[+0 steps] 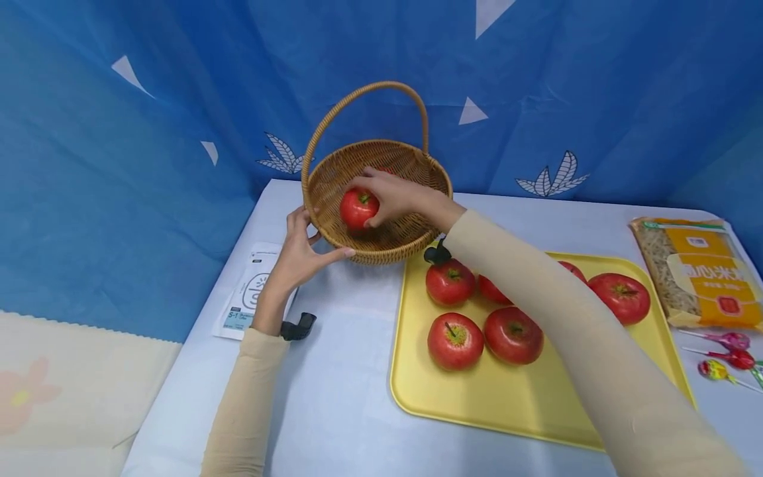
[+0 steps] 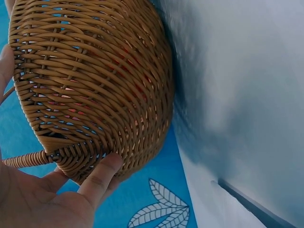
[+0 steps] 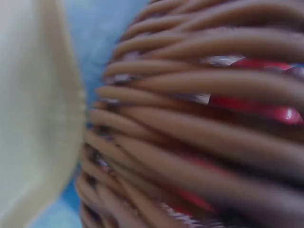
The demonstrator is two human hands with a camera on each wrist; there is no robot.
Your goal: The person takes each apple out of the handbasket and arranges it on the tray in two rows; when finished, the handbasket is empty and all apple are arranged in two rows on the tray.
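Observation:
A woven wicker basket (image 1: 417,169) with a tall handle stands at the back of the table. My right hand (image 1: 387,195) reaches inside it and grips a red apple (image 1: 358,207) low over the basket's floor. My left hand (image 1: 301,252) holds the basket's near-left rim, thumb along the outer wall; the left wrist view shows the basket wall (image 2: 95,80) with the thumb (image 2: 99,183) pressed on it. The right wrist view is filled by blurred basket weave (image 3: 199,133) with red showing through the gaps.
A yellow tray (image 1: 524,404) on the right carries several red apples (image 1: 455,340). A noodle packet (image 1: 697,271) and lollipops (image 1: 724,358) lie at the far right. A white paper card (image 1: 253,291) lies left of the basket. Blue cloth hangs behind.

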